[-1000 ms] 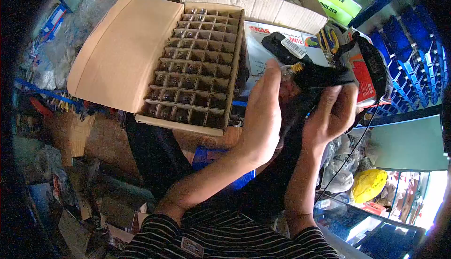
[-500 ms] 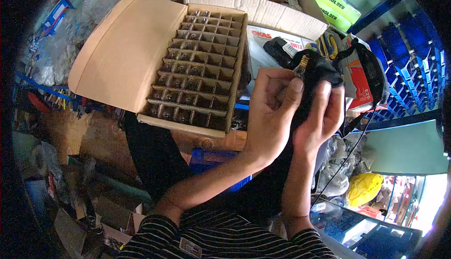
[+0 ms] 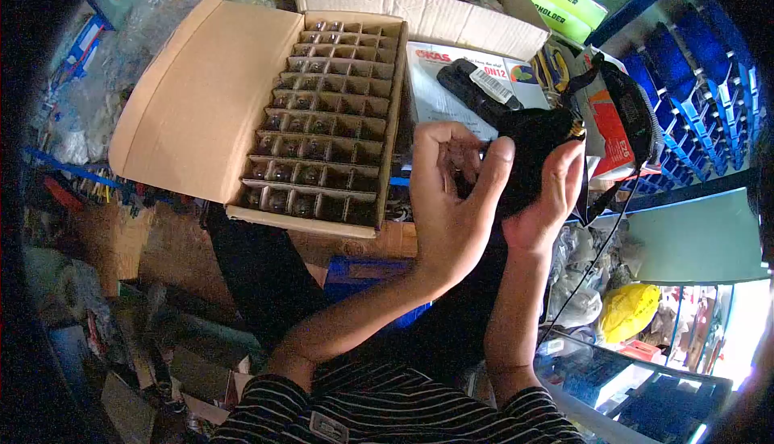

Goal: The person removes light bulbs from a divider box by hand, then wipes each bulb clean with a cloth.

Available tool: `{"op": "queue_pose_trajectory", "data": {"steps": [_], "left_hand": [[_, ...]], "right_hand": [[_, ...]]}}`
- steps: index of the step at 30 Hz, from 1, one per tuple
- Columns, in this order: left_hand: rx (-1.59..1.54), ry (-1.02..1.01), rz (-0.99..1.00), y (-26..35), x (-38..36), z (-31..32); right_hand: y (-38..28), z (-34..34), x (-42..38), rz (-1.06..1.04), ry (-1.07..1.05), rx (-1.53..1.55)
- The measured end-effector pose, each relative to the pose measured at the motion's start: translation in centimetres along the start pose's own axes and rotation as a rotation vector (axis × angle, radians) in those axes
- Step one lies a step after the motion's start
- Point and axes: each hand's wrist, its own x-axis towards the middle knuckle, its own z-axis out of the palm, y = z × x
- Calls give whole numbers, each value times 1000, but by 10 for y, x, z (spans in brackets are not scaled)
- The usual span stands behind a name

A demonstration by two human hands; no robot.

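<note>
A black cloth is bunched up between my two hands. My left hand is closed with curled fingers, its thumb pressing on the cloth's left side. My right hand grips the cloth from the right. At its fingertips shows the brass screw base of a small light bulb; the glass is hidden by the cloth and fingers. To the left lies an open cardboard box with a divider grid. Clear glass bulbs stand in its left columns.
Behind my hands, a black strap-like item with a barcode label lies on a white printed box. A black mesh strap and cable hang at the right. Green lampholder boxes and blue bins stand beyond.
The bulb's brass base has shifted from beside my left thumb to my right fingertips. The cloth now spreads between both hands. The view has shifted slightly, so the box appears further left.
</note>
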Motion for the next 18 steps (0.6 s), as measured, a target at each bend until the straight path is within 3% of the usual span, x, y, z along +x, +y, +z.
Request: {"op": "queue_pose_trajectory", "data": {"steps": [4,7,9,12,14,16,18], "left_hand": [[80,-82,108,-3,3,0],[103,-150,-24,-8,4,4],[66,-187,-141,-14,3,2],[-128,-224,-355,-13,1,2],[-212,-353,-544,-12,5,-2],[-429,-412,-710,-13,7,-4],[-623,-469,-823,-21,6,-7]], "right_hand": [[8,-8,0,-222,119,-408],[-6,0,1,-24,217,-236],[-14,2,2,0,185,-131],[-21,-9,3,-123,9,-288],[-18,-22,7,-69,-98,-132],[-20,-31,11,119,-211,257],[-4,-54,11,-25,-142,104]]}}
